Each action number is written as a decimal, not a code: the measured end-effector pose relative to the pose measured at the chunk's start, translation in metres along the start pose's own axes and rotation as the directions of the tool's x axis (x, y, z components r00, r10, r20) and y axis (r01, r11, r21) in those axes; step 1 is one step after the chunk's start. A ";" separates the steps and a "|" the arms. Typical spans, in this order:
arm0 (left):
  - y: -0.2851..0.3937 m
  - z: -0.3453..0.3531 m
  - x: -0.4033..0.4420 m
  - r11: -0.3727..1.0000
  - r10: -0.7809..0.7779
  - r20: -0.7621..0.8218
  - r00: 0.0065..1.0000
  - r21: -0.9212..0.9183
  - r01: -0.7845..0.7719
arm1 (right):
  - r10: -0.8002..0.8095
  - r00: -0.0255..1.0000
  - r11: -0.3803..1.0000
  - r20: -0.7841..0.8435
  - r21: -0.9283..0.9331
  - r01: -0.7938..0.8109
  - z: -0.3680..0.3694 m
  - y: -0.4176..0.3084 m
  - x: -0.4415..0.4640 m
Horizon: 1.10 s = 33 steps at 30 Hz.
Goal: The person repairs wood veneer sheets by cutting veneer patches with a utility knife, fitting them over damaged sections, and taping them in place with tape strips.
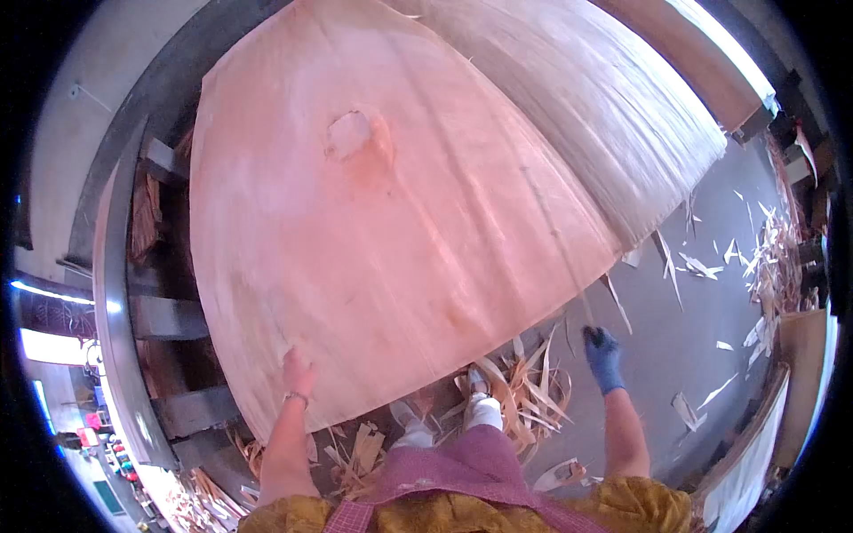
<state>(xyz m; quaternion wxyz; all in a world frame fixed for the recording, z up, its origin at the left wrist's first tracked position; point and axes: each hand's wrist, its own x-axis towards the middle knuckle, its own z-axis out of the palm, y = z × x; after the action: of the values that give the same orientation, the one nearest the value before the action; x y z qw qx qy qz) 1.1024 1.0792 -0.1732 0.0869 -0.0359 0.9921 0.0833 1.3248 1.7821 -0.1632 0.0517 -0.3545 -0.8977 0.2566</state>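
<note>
The broad pinkish wood sheet (391,258) lies in front of the person, its length running away from the body and its near edge slanting from the lower left up to the right. The left hand (299,373) is the nearer one: it is over the sheet's near left part, inside the edge, with its fingers loosely parted and nothing seen in them; whether they press on the wood I cannot tell. The gloved right hand (605,360) is off the sheet, above the grey floor (662,342), so the near right corner lies ahead of its fingers; these look bent, but I cannot tell whether they hold anything. A paler sheet (613,115) adjoins the pinkish one on its right, and loose strips (530,388) lie around the feet, below the near edge.
</note>
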 end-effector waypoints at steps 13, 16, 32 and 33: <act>0.360 -0.030 0.292 0.918 0.379 0.239 0.894 0.021 -0.395 | -0.209 0.957 0.961 0.203 -0.137 0.239 0.123 -0.033 0.200; 0.385 -0.004 0.380 0.960 0.274 0.171 0.946 0.015 -0.280 | -0.101 0.972 0.979 0.213 -0.153 0.135 0.119 -0.044 0.198; 0.396 0.017 0.542 0.823 0.348 0.035 0.937 -0.489 -0.287 | -0.044 0.969 0.985 0.244 -0.151 0.082 0.133 -0.040 0.210; 0.400 0.006 0.541 0.835 0.311 0.011 0.950 -0.481 -0.267 | -0.036 0.968 0.982 0.248 -0.169 0.080 0.133 -0.041 0.211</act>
<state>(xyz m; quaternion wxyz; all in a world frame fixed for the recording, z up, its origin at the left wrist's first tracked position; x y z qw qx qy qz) 0.5380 1.4427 -0.2115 0.1060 0.0980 0.9304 0.3368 1.1065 1.8399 -0.2766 -0.0834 -0.2970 -0.9265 0.2157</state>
